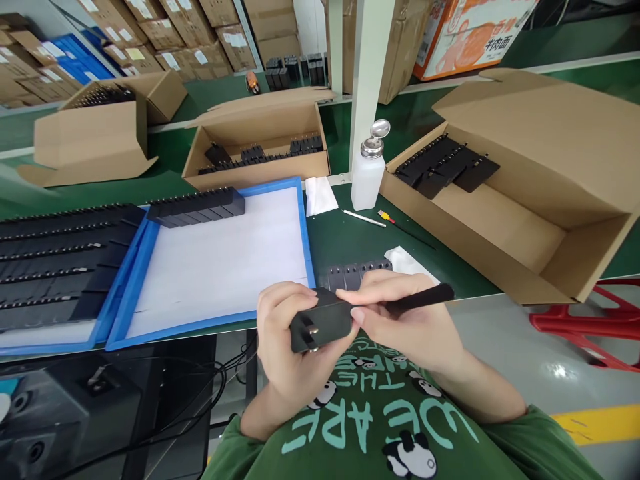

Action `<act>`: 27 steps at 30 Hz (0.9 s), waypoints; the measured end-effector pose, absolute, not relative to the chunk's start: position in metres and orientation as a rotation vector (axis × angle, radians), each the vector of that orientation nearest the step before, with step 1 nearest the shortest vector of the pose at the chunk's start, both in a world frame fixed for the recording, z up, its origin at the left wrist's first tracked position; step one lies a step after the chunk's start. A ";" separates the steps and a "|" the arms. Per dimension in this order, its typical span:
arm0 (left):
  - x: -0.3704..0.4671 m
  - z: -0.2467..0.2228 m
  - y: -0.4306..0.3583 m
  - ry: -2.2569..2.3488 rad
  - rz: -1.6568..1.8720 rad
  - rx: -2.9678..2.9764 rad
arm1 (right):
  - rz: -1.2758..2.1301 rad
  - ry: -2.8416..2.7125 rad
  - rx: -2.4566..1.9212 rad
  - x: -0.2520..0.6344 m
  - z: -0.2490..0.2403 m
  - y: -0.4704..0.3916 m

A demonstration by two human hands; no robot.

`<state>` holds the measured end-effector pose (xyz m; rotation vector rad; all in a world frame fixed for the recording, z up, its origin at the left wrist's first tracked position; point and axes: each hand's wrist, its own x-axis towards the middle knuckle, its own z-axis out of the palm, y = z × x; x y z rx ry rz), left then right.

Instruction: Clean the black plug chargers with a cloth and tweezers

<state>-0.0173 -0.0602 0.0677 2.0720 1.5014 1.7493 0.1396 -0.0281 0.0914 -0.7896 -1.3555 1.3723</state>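
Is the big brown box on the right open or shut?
Open. The cardboard box has its flaps folded back, and you can see black parts lying inside at the far end.

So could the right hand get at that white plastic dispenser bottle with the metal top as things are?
Probably yes: the white plastic dispenser bottle stands unobstructed across the green table, but the right hand is holding a thin black tool.

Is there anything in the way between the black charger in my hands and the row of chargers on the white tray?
Nothing visible. The black charger sits in the left hand, and the white sheet of the blue tray lies bare up to the row of chargers.
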 end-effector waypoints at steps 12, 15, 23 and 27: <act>-0.022 0.064 -0.049 1.193 1.563 1.954 | 1.344 -1.463 -0.928 0.153 0.088 -0.020; -0.026 0.059 -0.044 1.075 1.549 1.932 | 1.392 -1.633 -0.909 0.157 0.086 -0.025; -0.031 0.054 -0.038 0.922 1.479 1.769 | 1.217 -1.747 -0.891 0.166 0.080 -0.034; -0.035 0.058 -0.036 0.727 1.470 1.842 | 1.089 -1.830 -0.779 0.165 0.091 -0.039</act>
